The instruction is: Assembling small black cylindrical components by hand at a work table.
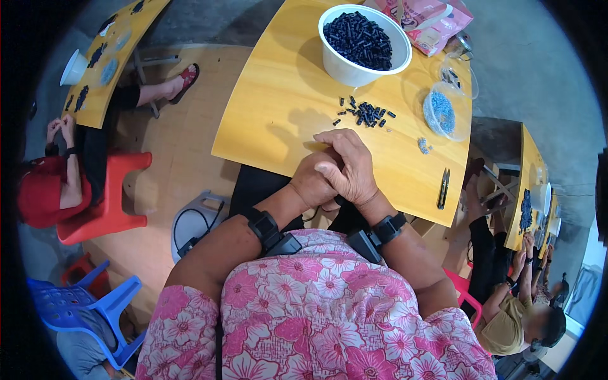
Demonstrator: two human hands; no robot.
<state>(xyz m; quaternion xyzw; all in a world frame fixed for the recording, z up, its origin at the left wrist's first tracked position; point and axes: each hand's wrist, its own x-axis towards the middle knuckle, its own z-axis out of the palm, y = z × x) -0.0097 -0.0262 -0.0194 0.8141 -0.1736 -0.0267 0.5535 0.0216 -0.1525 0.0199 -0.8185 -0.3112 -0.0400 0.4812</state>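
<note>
My hands are clasped together just off the near edge of the yellow table (266,114). My left hand (311,180) is curled closed, and its fingers are mostly hidden, so I cannot make out whether anything is in it. Over it lies my right hand (349,166), bent round the left one. Beyond them sits a loose pile of small black cylindrical pieces (367,115). Behind that, many more black pieces (358,39) fill a white round tub (358,77). On the right are a clear bowl of small blue pieces (440,113) and a little heap of pale blue pieces (424,146).
Small black thread snips (443,189) lie at the table's right side. A pink bag (430,25) and a clear container (459,73) stand at the back right. People work at tables on both sides. A red stool (107,202) and a blue chair (88,304) are to the left.
</note>
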